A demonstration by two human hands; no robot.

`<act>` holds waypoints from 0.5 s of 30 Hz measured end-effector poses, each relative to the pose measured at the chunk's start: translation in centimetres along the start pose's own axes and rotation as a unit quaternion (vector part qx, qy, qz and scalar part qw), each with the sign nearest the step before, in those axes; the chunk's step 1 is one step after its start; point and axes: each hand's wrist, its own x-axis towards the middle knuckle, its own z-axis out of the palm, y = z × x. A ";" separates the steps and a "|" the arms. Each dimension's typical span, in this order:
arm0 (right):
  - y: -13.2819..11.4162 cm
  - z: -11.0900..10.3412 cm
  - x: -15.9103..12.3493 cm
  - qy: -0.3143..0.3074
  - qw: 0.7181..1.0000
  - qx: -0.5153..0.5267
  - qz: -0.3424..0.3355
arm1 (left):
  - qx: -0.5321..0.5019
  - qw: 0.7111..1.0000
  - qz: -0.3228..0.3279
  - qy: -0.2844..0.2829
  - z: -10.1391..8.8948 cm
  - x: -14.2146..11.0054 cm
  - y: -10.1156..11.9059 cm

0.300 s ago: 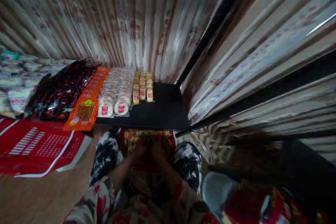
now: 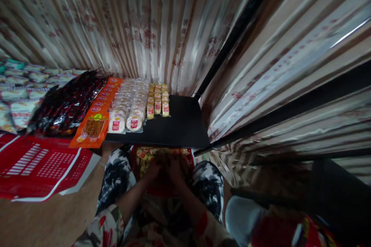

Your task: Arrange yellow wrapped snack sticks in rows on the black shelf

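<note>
Both my hands reach down between my knees into a red bag (image 2: pixel 162 191) of small yellow-wrapped snacks (image 2: pixel 144 157). My left hand (image 2: pixel 153 170) and my right hand (image 2: pixel 175 170) sit close together over the packets, blurred and dim. Their fingers look curled among the packets, but what they grip is unclear. Just beyond the bag lies a black shelf board (image 2: pixel 179 123) carrying rows of goods.
On the shelf stand small yellow packs (image 2: pixel 157 102), round white wrapped cakes (image 2: pixel 130 106), orange packs (image 2: pixel 97 117) and dark red packets (image 2: pixel 65 104). A flattened red carton (image 2: pixel 43 170) lies on the wooden floor at left. Striped shelving walls close in behind and right. Another red bag (image 2: pixel 278 227) sits lower right.
The view has shifted slightly; my hands stay together in the red bag, a little higher in the frame.
</note>
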 end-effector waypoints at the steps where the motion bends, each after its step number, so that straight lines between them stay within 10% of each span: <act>1: -0.1 -0.5 0.0 -0.008 1.000 0.011 -0.003 | -0.009 1.000 -0.007 0.007 0.0 -0.3 0.2; 15: -2.7 -7.8 -0.3 -0.101 0.965 0.238 -0.034 | -0.093 0.994 0.021 0.059 -1.4 -2.3 1.2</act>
